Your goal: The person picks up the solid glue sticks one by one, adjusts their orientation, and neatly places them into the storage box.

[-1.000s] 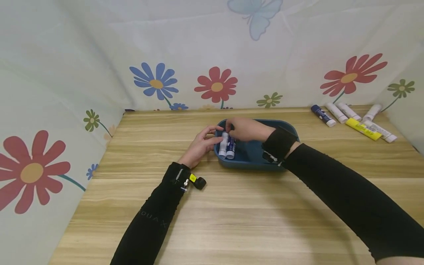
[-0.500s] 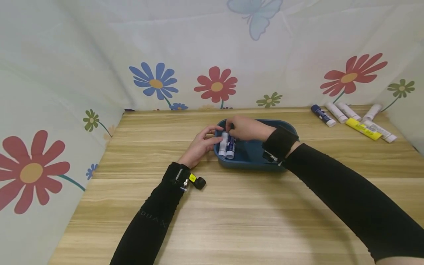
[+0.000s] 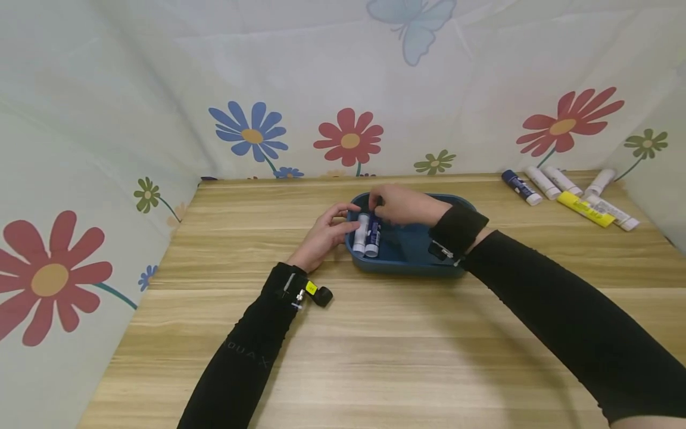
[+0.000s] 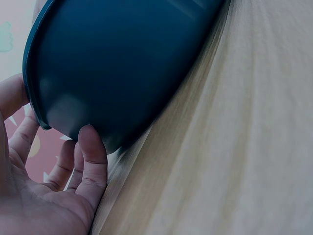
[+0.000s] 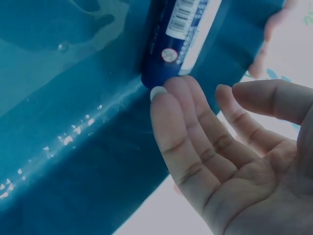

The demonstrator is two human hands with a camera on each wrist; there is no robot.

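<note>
A blue oblong bin [image 3: 407,270] stands mid-table. Inside its left end, a white glue stick [image 3: 361,233] and a dark blue glue stick [image 3: 373,237] lie side by side. My left hand [image 3: 321,235] holds the bin's left end, thumb at the rim and other fingers against the outer wall [image 4: 122,63]. My right hand [image 3: 404,205] is inside the bin at its far left. In the right wrist view, its fingertips [image 5: 166,107] touch or nearly touch the dark blue stick's end [image 5: 166,68], with the thumb apart. The white stick is mostly hidden there.
At the table's back right lie several loose glue sticks: a dark blue one [image 3: 521,187], a yellow one [image 3: 586,208] and white ones [image 3: 542,182]. A flowered cloth [image 3: 471,89] hangs behind and beside the wooden table [image 3: 375,345].
My right hand has shifted slightly right and toward the back, and more of the dark blue stick shows. My left hand and the bin have stayed put.
</note>
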